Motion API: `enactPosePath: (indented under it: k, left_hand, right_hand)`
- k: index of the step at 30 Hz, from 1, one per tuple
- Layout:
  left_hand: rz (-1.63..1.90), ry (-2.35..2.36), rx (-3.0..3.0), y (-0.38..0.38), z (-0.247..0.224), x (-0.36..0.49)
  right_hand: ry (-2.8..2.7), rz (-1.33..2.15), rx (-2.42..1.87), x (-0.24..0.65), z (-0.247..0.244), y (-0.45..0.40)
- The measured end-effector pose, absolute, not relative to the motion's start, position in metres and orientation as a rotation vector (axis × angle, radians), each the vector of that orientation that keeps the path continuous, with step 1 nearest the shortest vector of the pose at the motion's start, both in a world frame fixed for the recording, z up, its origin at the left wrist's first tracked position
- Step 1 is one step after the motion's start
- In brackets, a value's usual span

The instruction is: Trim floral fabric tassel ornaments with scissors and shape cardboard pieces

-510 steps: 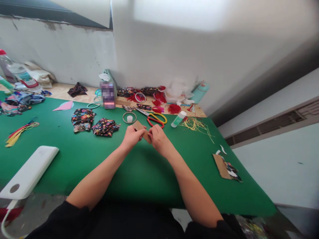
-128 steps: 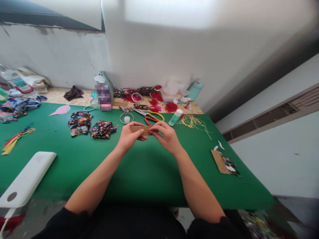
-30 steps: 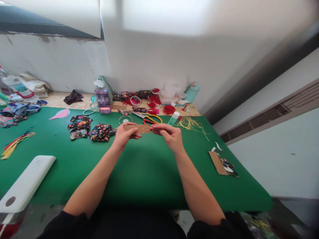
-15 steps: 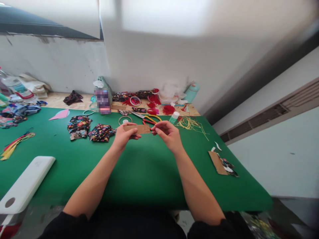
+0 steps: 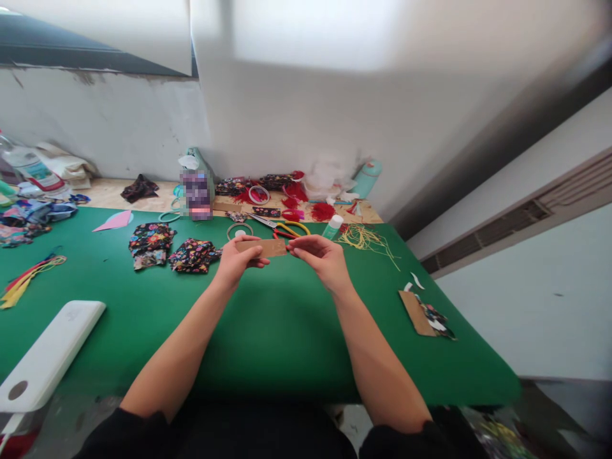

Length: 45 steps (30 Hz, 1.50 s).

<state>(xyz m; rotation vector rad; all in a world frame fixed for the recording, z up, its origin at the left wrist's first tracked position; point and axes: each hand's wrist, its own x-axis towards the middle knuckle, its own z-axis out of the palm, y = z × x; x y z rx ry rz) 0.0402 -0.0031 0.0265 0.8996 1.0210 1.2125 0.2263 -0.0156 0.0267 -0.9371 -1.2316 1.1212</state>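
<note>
A small brown card point(image 5: 272, 248) is pinched in my left hand point(image 5: 240, 258), thumb on its face and fingers beneath. At its right end is my right hand point(image 5: 319, 256), thumb and fingers closed together; a tiny dark bit shows at the fingertips, too small to name. Just beyond the hands lie scissors with yellow handles point(image 5: 295, 228), red-handled pliers or cutters point(image 5: 283, 234) partly hidden by the right hand, a grey ring point(image 5: 233, 226) and a green glue stick with a white cap point(image 5: 333, 226).
Folded floral cloth pieces point(image 5: 152, 242) lie on the green table point(image 5: 277, 338) at left, near a white power bank point(image 5: 52, 354). Yellow cords point(image 5: 363, 237) and a cardboard piece with scraps point(image 5: 417, 312) are at right. Red tassels point(image 5: 324, 211) sit along the back.
The fingers of my right hand have shifted slightly at the card's right end, straightening a little. My left hand keeps its grip on the card.
</note>
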Motion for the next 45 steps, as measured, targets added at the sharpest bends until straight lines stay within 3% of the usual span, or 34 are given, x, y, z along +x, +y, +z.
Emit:
enactPosePath:
  k: [21,35,45]
  left_hand:
    - [1.211,1.014,0.894,-0.005,0.026,0.043]
    - [1.207,1.024,0.902,-0.004,0.026,0.043]
    - [1.180,1.048,0.964,-0.010,0.028,0.048]
  right_hand:
    - [-1.439,0.918,-0.991,0.229,0.025,-0.013]
    - [-1.383,1.135,-1.021,0.226,0.027,-0.016]
    - [-1.592,0.680,-1.037,0.223,0.026,-0.020]
